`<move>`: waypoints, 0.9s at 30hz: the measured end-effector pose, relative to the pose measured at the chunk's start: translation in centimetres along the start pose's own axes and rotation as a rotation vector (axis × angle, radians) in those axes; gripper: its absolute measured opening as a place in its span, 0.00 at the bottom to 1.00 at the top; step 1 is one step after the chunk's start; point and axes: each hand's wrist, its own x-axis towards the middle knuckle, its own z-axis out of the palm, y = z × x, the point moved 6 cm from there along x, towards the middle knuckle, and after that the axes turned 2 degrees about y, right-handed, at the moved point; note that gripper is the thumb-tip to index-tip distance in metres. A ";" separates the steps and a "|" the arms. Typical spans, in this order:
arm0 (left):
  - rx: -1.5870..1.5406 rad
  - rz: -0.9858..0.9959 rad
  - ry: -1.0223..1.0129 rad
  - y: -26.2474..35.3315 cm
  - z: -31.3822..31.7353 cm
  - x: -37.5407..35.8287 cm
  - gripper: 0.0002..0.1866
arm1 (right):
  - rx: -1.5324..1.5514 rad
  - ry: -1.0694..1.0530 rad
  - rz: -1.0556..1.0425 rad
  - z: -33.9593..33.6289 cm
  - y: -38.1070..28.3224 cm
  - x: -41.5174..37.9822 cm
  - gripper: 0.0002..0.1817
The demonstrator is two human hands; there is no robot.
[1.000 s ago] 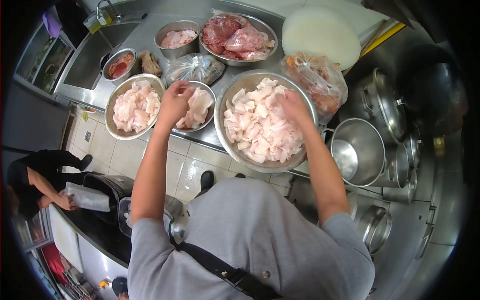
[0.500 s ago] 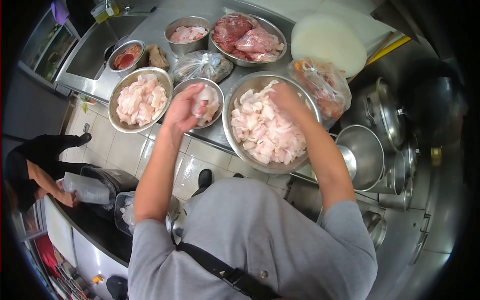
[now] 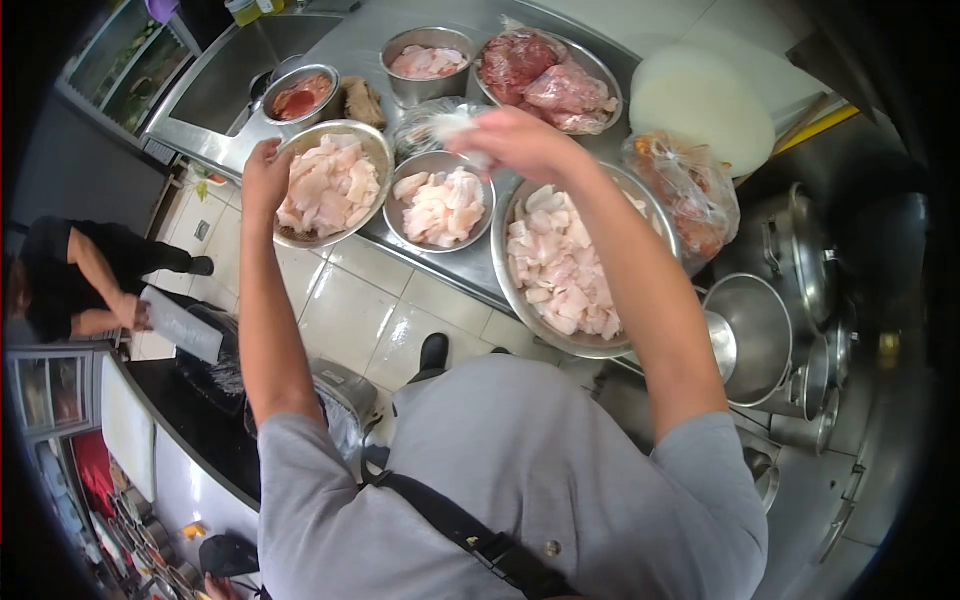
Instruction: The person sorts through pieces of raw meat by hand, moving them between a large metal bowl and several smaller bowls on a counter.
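Note:
My left hand [image 3: 266, 180] is at the left rim of a perforated metal bowl [image 3: 386, 150] heaped with pale pink raw meat slices [image 3: 330, 188]. Its fingers curl at that rim. My right hand [image 3: 525, 142], blurred by motion, is closed on pale meat [image 3: 456, 130] above the back edge of a small metal bowl [image 3: 490, 205]. That small bowl holds a mound of similar slices [image 3: 440, 207]. Under my right forearm stands a large metal bowl [image 3: 503, 268] full of pale slices [image 3: 560, 262], partly covered by the arm.
Behind stand a pot of meat [image 3: 428, 62], a bowl with bagged red meat [image 3: 550, 78] and a small bowl of red food [image 3: 302, 98]. A bag of orange-brown food [image 3: 685, 185] and a round white board [image 3: 700, 105] lie right. Another person [image 3: 90, 270] holds a translucent container [image 3: 183, 325].
My left hand has gone from the small bowl to the left bowl's rim. My right hand has left the large bowl and moved toward the small one with meat. The view has shifted.

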 end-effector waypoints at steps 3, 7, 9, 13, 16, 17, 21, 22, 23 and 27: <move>-0.078 0.058 0.176 2.8 -1.7 -1.2 0.19 | -0.024 -0.022 -0.003 2.7 -2.3 3.6 0.23; -0.161 0.088 0.249 5.0 -1.9 -3.2 0.18 | 0.019 0.110 -0.164 0.0 -1.6 1.2 0.24; -0.135 0.161 0.107 7.2 0.2 -4.4 0.17 | -0.001 0.157 -0.107 -3.2 1.2 -1.5 0.24; -0.103 0.390 -0.126 15.0 7.4 -9.1 0.15 | -0.206 0.402 0.088 -10.7 9.1 -9.0 0.22; -0.323 0.514 -0.543 20.6 16.1 -13.8 0.15 | -0.576 0.409 0.341 -12.8 14.6 -13.8 0.22; -0.323 0.521 -0.696 22.1 19.1 -15.6 0.15 | -0.573 0.422 0.345 -12.4 14.9 -15.0 0.22; 0.373 0.677 -1.016 22.1 32.8 -19.7 0.22 | -0.682 0.451 0.458 -10.0 17.5 -17.9 0.24; 0.374 0.691 -1.019 23.1 33.1 -20.4 0.22 | -0.745 0.420 0.441 -9.2 18.0 -18.0 0.25; 0.433 0.670 -1.023 23.6 33.5 -20.9 0.23 | -0.743 0.434 0.446 -8.5 18.6 -18.2 0.25; 0.541 0.601 -1.124 23.8 34.1 -21.7 0.23 | -0.735 0.457 0.397 -4.8 18.8 -18.3 0.31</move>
